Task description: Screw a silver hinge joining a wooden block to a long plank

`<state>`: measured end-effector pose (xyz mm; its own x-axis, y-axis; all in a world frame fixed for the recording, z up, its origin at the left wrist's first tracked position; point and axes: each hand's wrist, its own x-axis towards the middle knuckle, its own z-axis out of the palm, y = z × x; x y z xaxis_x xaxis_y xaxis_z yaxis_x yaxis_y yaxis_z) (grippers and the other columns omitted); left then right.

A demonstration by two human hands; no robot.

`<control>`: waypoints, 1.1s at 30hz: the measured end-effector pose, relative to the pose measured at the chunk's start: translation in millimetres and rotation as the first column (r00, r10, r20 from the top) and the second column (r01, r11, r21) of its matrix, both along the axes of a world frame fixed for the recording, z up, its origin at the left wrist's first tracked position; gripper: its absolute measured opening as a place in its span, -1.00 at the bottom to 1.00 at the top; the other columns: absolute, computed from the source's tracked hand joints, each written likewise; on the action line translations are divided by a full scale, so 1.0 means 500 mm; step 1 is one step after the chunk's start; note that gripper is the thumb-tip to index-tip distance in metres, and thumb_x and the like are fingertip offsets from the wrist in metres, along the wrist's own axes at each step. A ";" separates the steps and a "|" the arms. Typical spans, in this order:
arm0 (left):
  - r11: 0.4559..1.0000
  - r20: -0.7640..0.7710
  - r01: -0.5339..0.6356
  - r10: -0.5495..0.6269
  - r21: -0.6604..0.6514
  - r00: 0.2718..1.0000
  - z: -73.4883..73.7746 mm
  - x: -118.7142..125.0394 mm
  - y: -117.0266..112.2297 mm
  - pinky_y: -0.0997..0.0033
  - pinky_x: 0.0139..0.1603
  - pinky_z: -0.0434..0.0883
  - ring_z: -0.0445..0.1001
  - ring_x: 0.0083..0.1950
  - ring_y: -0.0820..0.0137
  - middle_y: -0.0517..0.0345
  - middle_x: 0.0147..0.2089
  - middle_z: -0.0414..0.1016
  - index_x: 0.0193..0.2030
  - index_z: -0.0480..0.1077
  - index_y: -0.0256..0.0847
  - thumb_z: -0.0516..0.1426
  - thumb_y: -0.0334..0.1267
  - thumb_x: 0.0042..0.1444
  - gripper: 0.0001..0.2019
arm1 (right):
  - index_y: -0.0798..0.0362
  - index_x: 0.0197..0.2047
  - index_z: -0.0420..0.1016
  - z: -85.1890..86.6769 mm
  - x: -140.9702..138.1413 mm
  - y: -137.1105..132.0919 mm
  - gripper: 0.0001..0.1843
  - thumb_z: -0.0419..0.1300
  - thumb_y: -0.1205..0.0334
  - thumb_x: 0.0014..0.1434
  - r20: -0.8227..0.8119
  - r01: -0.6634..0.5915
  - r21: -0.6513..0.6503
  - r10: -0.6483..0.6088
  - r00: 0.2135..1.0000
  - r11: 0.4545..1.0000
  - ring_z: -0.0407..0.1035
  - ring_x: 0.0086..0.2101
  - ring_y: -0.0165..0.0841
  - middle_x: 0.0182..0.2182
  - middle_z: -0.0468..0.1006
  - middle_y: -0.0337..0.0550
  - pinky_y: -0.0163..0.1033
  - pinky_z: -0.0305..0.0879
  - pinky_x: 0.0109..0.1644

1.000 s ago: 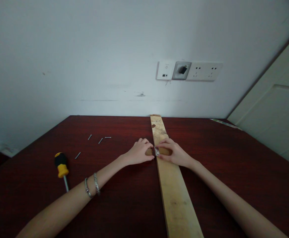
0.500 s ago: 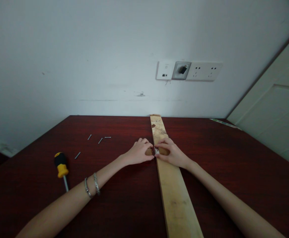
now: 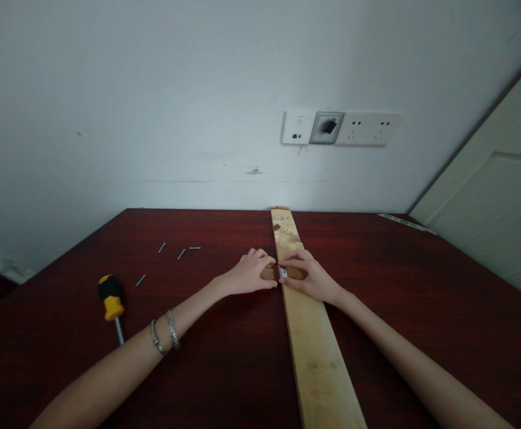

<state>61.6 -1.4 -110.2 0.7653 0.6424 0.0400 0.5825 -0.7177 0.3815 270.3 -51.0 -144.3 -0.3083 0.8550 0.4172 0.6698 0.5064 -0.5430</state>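
Observation:
A long pale wooden board (image 3: 318, 351) lies lengthwise on the dark red table, its far end by the wall. At its left edge sits a small silvery metal bracket (image 3: 283, 272) with a hole in it; whether it is a hinge I cannot tell. My left hand (image 3: 251, 273) pinches the bracket from the left, thumb and fingertips at the board's edge. From the right, my right hand (image 3: 309, 275) rests over the board, thumb and fingers closed on the bracket's ends. To the left lie several loose screws (image 3: 181, 254) and a yellow-and-black screwdriver (image 3: 112, 301).
The dark red table (image 3: 225, 369) meets a white wall (image 3: 198, 107) at the back. Sockets and a black plug (image 3: 329, 126) are on the wall. A thin patterned strip (image 3: 406, 223) lies at the back right, beside a white panelled door (image 3: 497, 196).
Almost nothing differs. Both hands keep their hold at the board's edge, with only a very slight shift of the left fingers.

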 end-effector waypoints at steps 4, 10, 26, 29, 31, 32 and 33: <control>1.000 -0.114 -0.009 0.006 -0.029 0.993 0.030 -0.023 0.017 0.16 0.06 0.25 0.20 0.10 0.10 -0.03 0.04 0.26 0.12 0.26 -0.19 0.21 0.13 -0.06 -0.34 | 0.00 -0.10 0.55 -0.003 0.000 0.000 -0.63 0.30 0.04 0.04 -0.012 0.002 0.003 -0.002 1.000 1.000 0.28 -0.04 -0.20 -0.14 0.42 -0.05 -0.04 0.25 0.12; 0.995 -0.329 -0.020 -0.012 -0.093 0.944 0.050 -0.048 0.027 0.14 0.05 0.26 0.17 0.11 0.07 -0.01 0.03 0.22 0.10 0.23 -0.13 0.27 0.16 -0.22 -0.25 | -0.05 -0.10 0.55 -0.004 0.002 0.001 -0.65 0.29 0.04 0.05 -0.012 0.005 0.007 -0.005 1.000 1.000 0.29 -0.04 -0.20 -0.13 0.42 -0.08 -0.02 0.25 0.13; 0.994 -0.231 -0.023 -0.002 -0.105 0.973 0.043 -0.029 0.016 0.15 0.03 0.27 0.18 0.07 0.10 0.01 0.00 0.21 0.04 0.27 -0.20 0.26 0.00 -0.13 -0.41 | -0.02 -0.11 0.56 -0.003 0.000 0.001 -0.64 0.29 0.02 0.04 -0.015 0.014 -0.006 -0.014 1.000 1.000 0.28 -0.04 -0.21 -0.14 0.42 -0.07 -0.05 0.26 0.12; 0.994 -0.217 -0.021 -0.003 -0.105 0.976 0.041 -0.028 0.016 0.16 0.03 0.27 0.19 0.08 0.09 0.03 0.00 0.21 0.04 0.27 -0.18 0.27 -0.03 -0.13 -0.41 | -0.03 -0.11 0.56 -0.004 0.000 0.001 -0.66 0.30 0.04 0.04 -0.012 0.005 0.002 -0.005 1.000 1.000 0.29 -0.05 -0.21 -0.14 0.41 -0.07 -0.05 0.27 0.10; 0.994 -0.210 -0.018 -0.005 -0.109 0.978 0.041 -0.028 0.015 0.16 0.03 0.26 0.19 0.08 0.09 0.04 0.00 0.22 0.04 0.27 -0.16 0.27 -0.03 -0.14 -0.42 | -0.04 -0.11 0.56 -0.005 0.000 0.001 -0.66 0.30 0.04 0.03 -0.011 0.009 0.003 -0.009 1.000 1.000 0.29 -0.05 -0.21 -0.14 0.41 -0.08 -0.05 0.28 0.10; 0.993 -0.208 -0.015 -0.008 -0.113 0.978 0.042 -0.028 0.015 0.16 0.04 0.26 0.19 0.09 0.09 0.04 0.00 0.22 0.05 0.27 -0.15 0.27 -0.03 -0.14 -0.41 | -0.05 -0.11 0.56 -0.005 0.000 0.001 -0.66 0.30 0.04 0.03 -0.010 0.011 0.002 -0.011 1.000 1.000 0.29 -0.05 -0.21 -0.14 0.41 -0.08 -0.05 0.28 0.10; 0.993 -0.206 -0.012 -0.013 -0.117 0.979 0.042 -0.027 0.015 0.16 0.04 0.26 0.19 0.09 0.09 0.04 0.00 0.22 0.05 0.28 -0.15 0.27 -0.02 -0.14 -0.41 | -0.05 -0.11 0.55 -0.005 0.000 0.001 -0.66 0.30 0.04 0.03 -0.008 0.012 0.000 -0.012 1.000 1.000 0.29 -0.04 -0.21 -0.14 0.41 -0.08 -0.04 0.27 0.10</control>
<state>47.9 6.3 -89.2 0.7497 0.6328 -0.1936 0.6568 -0.6757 0.3348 270.5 -50.4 -146.8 -0.2942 0.8587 0.4196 0.6714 0.4981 -0.5487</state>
